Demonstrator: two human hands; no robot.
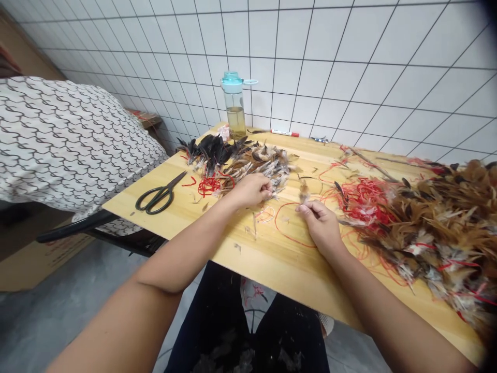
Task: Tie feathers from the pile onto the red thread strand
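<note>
Between the thumb and fingers of my right hand (320, 223) is a small brown feather (304, 190), its fluffy part pointing up and away from me. My left hand (254, 189) is closed, fingers curled down at the near edge of a pile of brown and white feathers (267, 160). What its fingertips hold, if anything, is hidden. Black feathers (213, 150) lie behind that pile to the left, with a tangle of red string (209, 185) in front. A loop of thin red string (285, 234) lies on the table between my hands.
Black-handled scissors (157, 198) lie at the table's left. A bottle (235, 111) and a red-and-white marker (284, 133) are by the tiled wall. Bundled brown feathers (438, 217) and red string (368, 199) cover the right side. A person in a patterned garment (73, 140) is at left.
</note>
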